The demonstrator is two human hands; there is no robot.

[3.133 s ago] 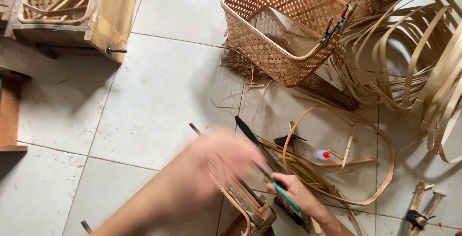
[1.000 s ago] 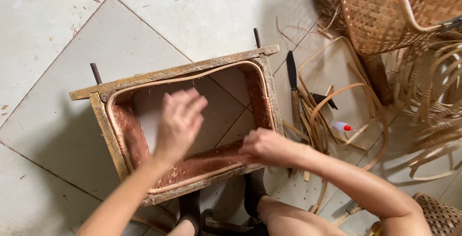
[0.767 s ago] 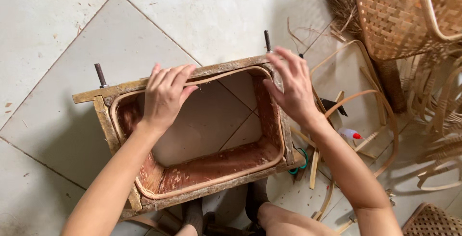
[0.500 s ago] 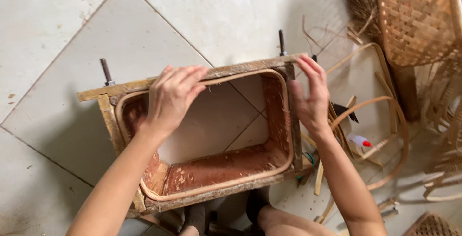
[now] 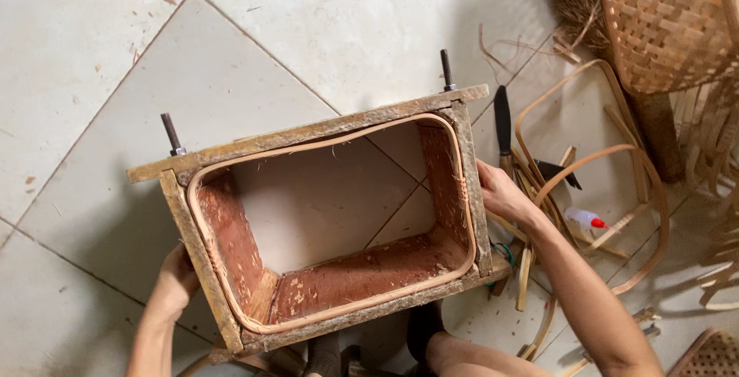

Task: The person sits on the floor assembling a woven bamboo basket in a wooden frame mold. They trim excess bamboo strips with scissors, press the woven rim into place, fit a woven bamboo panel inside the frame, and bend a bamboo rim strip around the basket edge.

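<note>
A rectangular wooden frame mould (image 5: 308,135), open at top and bottom, stands on the tiled floor with a bent cane hoop (image 5: 323,146) lining its inner rim. My left hand (image 5: 178,281) grips the outside of its left end. My right hand (image 5: 500,191) presses against the outside of its right end. Two dark bolts (image 5: 171,132) stick out of the far corners.
A woven bamboo basket (image 5: 668,23) sits at top right. Loose cane strips and hoops (image 5: 593,161), a dark-bladed knife (image 5: 502,119) and a small glue bottle with a red cap (image 5: 583,218) lie right of the frame. My feet (image 5: 419,331) rest by its near side.
Both hands have left the top rim of the frame and moved to its outer ends, left hand down the left side, right hand on the right side. The view has closed in.
</note>
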